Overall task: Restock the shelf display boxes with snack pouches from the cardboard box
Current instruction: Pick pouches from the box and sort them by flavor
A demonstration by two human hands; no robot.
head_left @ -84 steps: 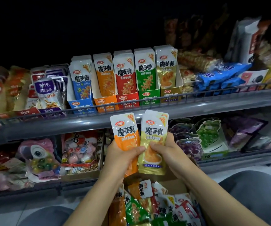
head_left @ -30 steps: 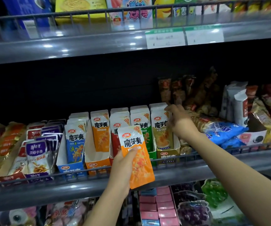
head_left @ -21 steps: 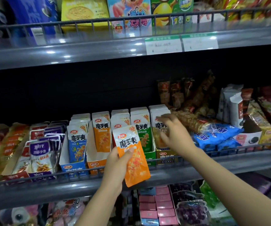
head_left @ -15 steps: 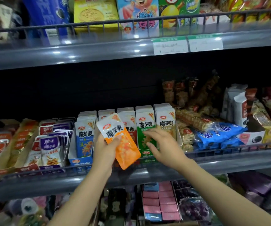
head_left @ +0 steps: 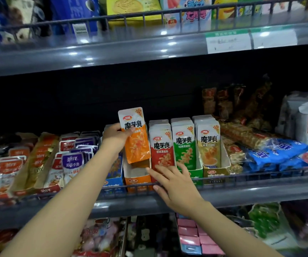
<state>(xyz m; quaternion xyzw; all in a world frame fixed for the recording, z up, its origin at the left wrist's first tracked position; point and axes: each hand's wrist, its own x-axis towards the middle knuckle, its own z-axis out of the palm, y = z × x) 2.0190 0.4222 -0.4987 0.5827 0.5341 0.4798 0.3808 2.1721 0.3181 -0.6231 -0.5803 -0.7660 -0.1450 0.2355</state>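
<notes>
You are on the placing step: your left hand (head_left: 115, 139) pinches the orange pouch (head_left: 135, 135) by its upper part, upright, with its lower end just inside the top of the orange display box (head_left: 137, 176). Your right hand (head_left: 175, 180), fingers spread and holding nothing, rests against the box fronts at the shelf rail (head_left: 260, 176). Next, I judge, you lower the pouch straight down behind the front lip, then let go.
</notes>
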